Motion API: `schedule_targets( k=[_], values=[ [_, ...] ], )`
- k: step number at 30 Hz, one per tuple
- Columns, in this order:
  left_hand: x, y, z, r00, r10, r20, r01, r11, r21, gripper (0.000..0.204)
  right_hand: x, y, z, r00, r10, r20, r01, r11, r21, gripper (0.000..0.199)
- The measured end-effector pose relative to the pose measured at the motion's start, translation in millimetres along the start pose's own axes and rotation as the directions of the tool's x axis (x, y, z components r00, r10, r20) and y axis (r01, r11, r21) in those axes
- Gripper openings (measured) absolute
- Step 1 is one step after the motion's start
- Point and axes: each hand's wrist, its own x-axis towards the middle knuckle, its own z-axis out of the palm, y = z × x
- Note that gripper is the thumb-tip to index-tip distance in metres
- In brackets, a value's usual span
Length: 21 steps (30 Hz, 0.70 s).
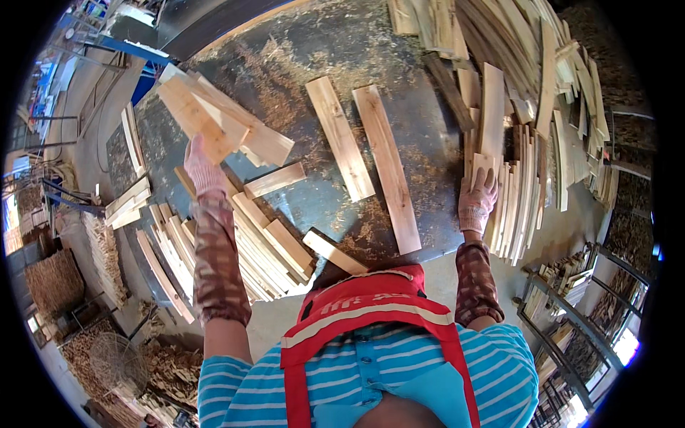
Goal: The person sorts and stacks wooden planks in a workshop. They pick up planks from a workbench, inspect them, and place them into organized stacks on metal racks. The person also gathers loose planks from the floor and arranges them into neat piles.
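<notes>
My left hand (pixel 203 167), in a pale pink glove, is closed on the near end of a wide wooden board (pixel 194 114). This board is raised at a slant over other loose boards (pixel 265 143) on the left of the dark table. On the right, my right hand (pixel 478 198), gloved too, has its fingers over the near end of a narrow wooden board (pixel 491 107); its thumb side is partly hidden. Between my hands, two separate planks, a left one (pixel 341 139) and a right one (pixel 387 167), lie lengthwise on the table.
Sawdust covers parts of the dark tabletop (pixel 321 228). Rows of narrow boards (pixel 257 242) line its near left edge, with a short strip (pixel 334 252) near my apron. Stacked strips (pixel 517 196) stand at the right edge, below a large heap of boards (pixel 499 36). Metal racks (pixel 571 342) stand beyond.
</notes>
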Motion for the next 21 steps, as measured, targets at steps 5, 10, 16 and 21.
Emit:
schedule_targets(
  k=[5,10,16,21],
  values=[
    [61,-20,25,0.97,-0.211,-0.122,0.206,0.977,-0.05,0.039,-11,-71,9,0.96,-0.273,-0.056,0.274,0.888,0.369,0.055],
    [61,-40,14,0.996,-0.086,0.031,0.077,0.97,0.229,0.052,-48,-198,-15,0.75,-0.543,0.378,0.241,0.757,0.608,0.051],
    [49,-52,7,0.996,0.042,-0.075,-0.012,0.935,0.355,0.068,-57,-340,18,0.46,-0.888,0.006,0.734,0.384,0.56,0.052],
    [30,-27,1,0.991,-0.127,0.045,0.108,0.952,0.288,0.076,-47,-371,25,0.268,-0.918,0.292,0.834,0.373,0.408,0.045]
  ],
)
